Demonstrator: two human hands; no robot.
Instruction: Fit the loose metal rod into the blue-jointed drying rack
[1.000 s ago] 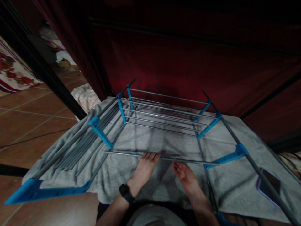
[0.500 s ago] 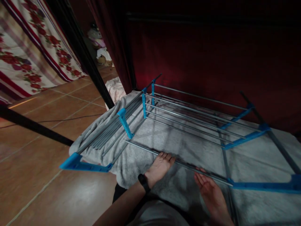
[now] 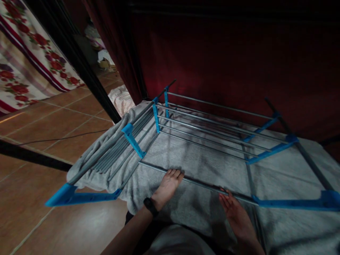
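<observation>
A folding clothes drying rack of grey metal tubes and blue plastic brackets lies on a grey blanket. Nearest me runs its front metal rod. My left hand, with a black watch on the wrist, lies palm down with its fingers curled over this rod. Farther right, my right hand is turned palm up, its fingers fairly straight and their tips touching the rod from below. A blue end bracket meets the rod's right end. Another blue bracket slants up near its left end.
A dark red curtain or panel stands right behind the rack. Black frame bars cross on the left. Beyond them are a tiled floor with a thin cable and a floral cloth.
My left hand has slid a little to the left along the rod. My right hand stays at the rod, its fingertips slightly farther round it. The whole view has shifted slightly.
</observation>
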